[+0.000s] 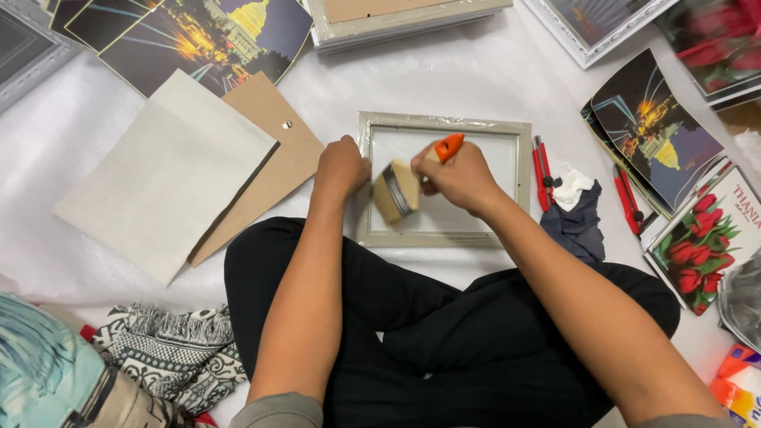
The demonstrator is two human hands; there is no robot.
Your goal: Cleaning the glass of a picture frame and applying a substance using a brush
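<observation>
While left hand [342, 165] seemingly presses the frame [444, 238], right-hand fingers [444, 176] clamp a brush [403, 189].

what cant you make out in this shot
- Brush, head view: bristles blurred; handle mostly inside the right hand, only its orange end shows.
- Frame, head view: left side under the left hand; near edge partly behind the right forearm.
- Left hand's fingers, head view: curled under, so the grip is unclear.
- Flower print, head view: cut off by the right edge.
</observation>
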